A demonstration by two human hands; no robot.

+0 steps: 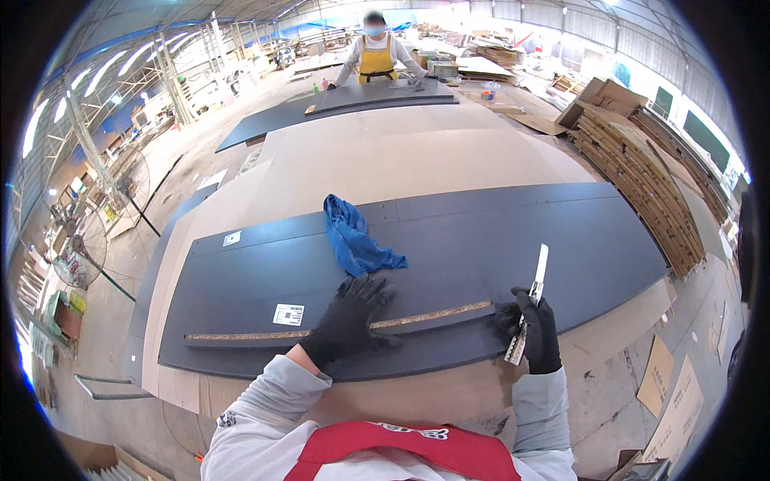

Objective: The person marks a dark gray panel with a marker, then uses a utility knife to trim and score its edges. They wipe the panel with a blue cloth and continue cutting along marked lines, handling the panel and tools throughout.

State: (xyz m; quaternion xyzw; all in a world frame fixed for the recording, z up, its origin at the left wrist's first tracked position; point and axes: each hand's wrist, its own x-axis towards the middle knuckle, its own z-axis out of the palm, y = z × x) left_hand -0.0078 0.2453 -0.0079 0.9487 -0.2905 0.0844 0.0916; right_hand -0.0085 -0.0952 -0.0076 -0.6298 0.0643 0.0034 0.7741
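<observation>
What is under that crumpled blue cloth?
The dark panel shows around most of the blue cloth, so the cloth appears to lie on it, just beyond the left hand. What is directly beneath its folds is covered and cannot be seen.

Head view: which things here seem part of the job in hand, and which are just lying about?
Likely in use:
- dark panel, under the left hand
- knife-like tool, held in the right hand
- blue cloth, lying on the panel, probably for this work

Apparently just lying about:
- stacked brown sheets at right
- loose cardboard piece on the floor
- standing fan at left
</observation>
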